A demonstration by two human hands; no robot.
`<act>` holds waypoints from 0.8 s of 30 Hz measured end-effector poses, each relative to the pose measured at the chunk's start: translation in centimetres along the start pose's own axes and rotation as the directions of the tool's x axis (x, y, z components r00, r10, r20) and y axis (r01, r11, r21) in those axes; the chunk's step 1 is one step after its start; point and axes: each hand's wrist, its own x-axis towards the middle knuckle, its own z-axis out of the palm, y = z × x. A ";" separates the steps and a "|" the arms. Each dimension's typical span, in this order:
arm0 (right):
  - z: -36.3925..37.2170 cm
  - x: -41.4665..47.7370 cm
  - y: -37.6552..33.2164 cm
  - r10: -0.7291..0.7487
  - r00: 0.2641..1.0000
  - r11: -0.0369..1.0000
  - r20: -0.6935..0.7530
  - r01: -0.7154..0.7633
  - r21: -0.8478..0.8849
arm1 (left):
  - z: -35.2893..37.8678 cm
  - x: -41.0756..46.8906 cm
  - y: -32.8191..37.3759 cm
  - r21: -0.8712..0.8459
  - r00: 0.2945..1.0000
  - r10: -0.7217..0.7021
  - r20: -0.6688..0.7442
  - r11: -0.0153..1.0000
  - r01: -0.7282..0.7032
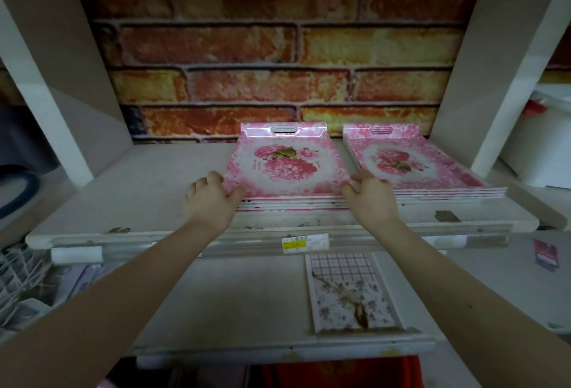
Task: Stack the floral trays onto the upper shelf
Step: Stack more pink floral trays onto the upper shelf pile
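Two stacks of pink floral trays stand side by side on the upper shelf [129, 189]. The top tray [285, 162] of the middle stack lies flat, its handle slot toward the brick wall. My left hand [210, 199] grips that tray's near left corner, thumb on top. My right hand [369, 193] grips its near right corner. The right stack [417, 162] of several trays sits just beyond my right hand, apart from it.
A smaller checked floral tray [349, 291] lies on the lower shelf [234, 301]. A yellow price label [304, 244] hangs on the upper shelf's front rail. White wire racks [18, 282] sit at lower left, white boxes [543, 140] at far right. White uprights flank the bay.
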 end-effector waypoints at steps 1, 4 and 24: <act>-0.3 -0.3 -0.1 -0.010 1.000 1.000 -0.004 0.010 0.013 | -0.3 -0.3 0.3 -0.014 1.000 -0.001 -0.014 1.000 0.001; -1.2 -1.3 -0.7 -0.030 0.999 0.998 -0.017 0.031 0.059 | -1.3 -1.2 1.3 -0.076 0.999 0.013 -0.030 0.997 -0.015; -9.6 -20.1 -0.5 -0.231 0.971 0.871 0.065 0.177 0.458 | -7.0 -23.0 3.4 -0.418 0.986 0.011 -0.169 0.905 -0.082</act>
